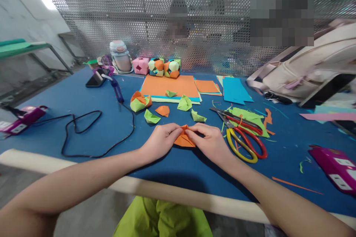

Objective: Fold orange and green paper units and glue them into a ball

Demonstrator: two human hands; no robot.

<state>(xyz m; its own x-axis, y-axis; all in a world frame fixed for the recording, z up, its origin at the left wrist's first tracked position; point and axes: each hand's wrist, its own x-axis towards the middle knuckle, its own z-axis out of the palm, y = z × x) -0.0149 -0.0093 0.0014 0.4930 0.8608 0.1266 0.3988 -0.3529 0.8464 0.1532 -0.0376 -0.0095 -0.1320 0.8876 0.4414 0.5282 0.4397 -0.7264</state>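
Between my two hands is a small folded orange paper (184,140), low over the blue table near its front edge. My left hand (161,140) pinches its left side, and my right hand (209,140) pinches its right side near the top. Just beyond lie folded green pieces (151,117), a folded orange piece (162,110) and a partly joined orange and green paper shape (139,101). To the right of my right hand are scissors with red handles (257,144) and scissors with yellow handles (241,151), overlapping green paper scraps.
Stacked orange sheets (171,86), blue sheets (236,89) and finished paper cubes (157,67) stand farther back. A black cable (100,155) curls at left. Purple power strips (335,168) sit at both sides; a bag (303,66) rests at back right, a bottle (121,57) at back left.
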